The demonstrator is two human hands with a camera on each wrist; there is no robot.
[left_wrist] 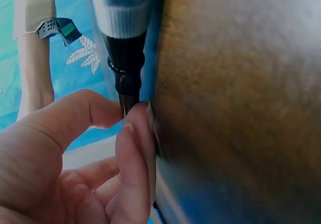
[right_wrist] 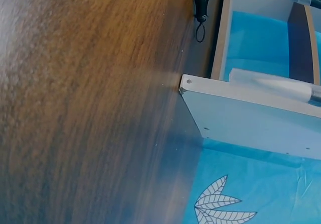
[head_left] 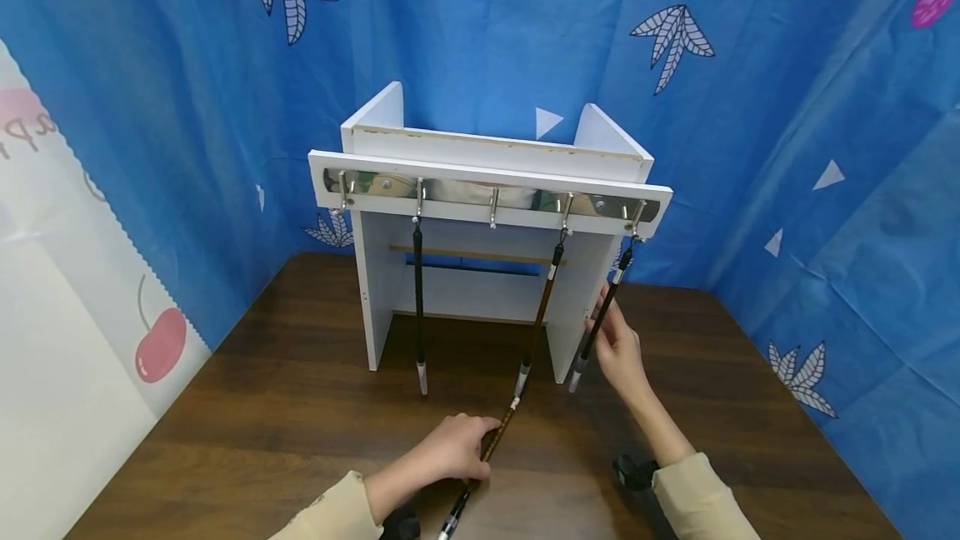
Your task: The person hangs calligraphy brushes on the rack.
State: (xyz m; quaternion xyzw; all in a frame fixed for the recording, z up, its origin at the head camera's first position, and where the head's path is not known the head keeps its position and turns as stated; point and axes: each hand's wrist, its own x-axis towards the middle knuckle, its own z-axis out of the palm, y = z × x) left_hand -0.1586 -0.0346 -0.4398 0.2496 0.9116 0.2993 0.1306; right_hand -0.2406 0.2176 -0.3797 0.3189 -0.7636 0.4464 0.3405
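Note:
My left hand (head_left: 457, 447) pinches a calligraphy brush (head_left: 503, 428) between thumb and fingers, low over the table. Its ferrule (left_wrist: 122, 20) is at the top of the left wrist view, and its black loop end (right_wrist: 200, 3) shows near the stand in the right wrist view. At the stand's right side, my right hand (head_left: 621, 347) has its fingers extended behind a hanging brush (head_left: 600, 315); whether they touch it or the panel is unclear. More brushes hang from hooks: one dark (head_left: 419, 298), one brown (head_left: 547, 294). The right fingers are outside the right wrist view.
A white stand (head_left: 487, 148) bears a metal hook rail (head_left: 457, 192) across its front. Its side panel (right_wrist: 251, 118) meets the brown table (head_left: 225, 432). Blue patterned curtain (head_left: 465, 32) surrounds the back and right, and a pale sheet (head_left: 67, 290) hangs at left.

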